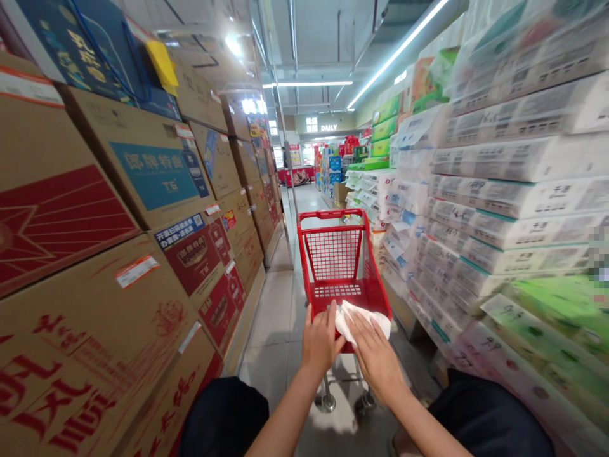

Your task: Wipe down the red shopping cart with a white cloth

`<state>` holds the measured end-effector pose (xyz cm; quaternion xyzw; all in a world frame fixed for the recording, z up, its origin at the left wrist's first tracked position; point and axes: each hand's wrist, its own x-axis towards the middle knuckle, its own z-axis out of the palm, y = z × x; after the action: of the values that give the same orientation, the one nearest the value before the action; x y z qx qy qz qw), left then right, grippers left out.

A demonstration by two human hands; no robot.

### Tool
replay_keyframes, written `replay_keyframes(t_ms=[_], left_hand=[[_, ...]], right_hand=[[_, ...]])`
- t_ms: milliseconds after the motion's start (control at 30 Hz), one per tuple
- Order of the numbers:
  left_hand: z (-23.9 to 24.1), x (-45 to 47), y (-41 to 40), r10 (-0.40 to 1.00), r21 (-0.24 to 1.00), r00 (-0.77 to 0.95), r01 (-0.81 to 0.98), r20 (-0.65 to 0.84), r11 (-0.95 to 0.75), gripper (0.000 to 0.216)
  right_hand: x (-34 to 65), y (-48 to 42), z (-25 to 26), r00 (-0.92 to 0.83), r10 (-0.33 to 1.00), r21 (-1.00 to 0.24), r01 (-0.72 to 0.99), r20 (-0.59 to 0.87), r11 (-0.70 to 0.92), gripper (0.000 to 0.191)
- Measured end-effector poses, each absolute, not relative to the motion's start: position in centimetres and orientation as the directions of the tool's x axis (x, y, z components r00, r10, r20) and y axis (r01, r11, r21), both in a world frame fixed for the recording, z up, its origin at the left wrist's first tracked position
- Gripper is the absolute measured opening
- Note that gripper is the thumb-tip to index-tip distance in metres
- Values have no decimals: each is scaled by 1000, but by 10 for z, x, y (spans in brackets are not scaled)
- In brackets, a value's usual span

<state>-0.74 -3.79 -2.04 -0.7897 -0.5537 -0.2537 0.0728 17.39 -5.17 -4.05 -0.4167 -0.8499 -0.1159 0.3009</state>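
A small red shopping cart [354,279] stands in the aisle in front of me, its basket showing a mesh panel and a slotted floor. My left hand [321,336] grips the near rim at its left side, fingers over the edge. On the near right corner, my right hand [375,355] presses a crumpled white cloth [364,317] against the rim, fingers laid over it. The part of the rim beneath the cloth and palm is hidden. Two caster wheels [327,402] show below the basket.
Stacked cardboard cartons [157,165] form a wall on the left, beside a glass panel [280,190]. Wrapped tissue packs [504,184] are piled high on the right, with green packs [561,311] lower down. My dark-clothed knees [228,419] flank the cart. The tiled aisle [271,317] runs ahead.
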Motion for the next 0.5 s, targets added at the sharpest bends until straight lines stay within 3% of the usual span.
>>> replay_keyframes(t_ms=[100,200,500], left_hand=[[-18,-9,-37,825,139,306,900,475,-413,75],[-15,-26,-30,790,77,397,872,467,-484,60],[-21,-29,-13,691,21,419,847,588,-531,68]], right_hand=[[187,-46,-39,-522,608,-8,755,598,656,68],[217,-39,-40,-522,611,12,766,595,642,67],[240,-23,-52,-289,711,-137,869,641,476,58]])
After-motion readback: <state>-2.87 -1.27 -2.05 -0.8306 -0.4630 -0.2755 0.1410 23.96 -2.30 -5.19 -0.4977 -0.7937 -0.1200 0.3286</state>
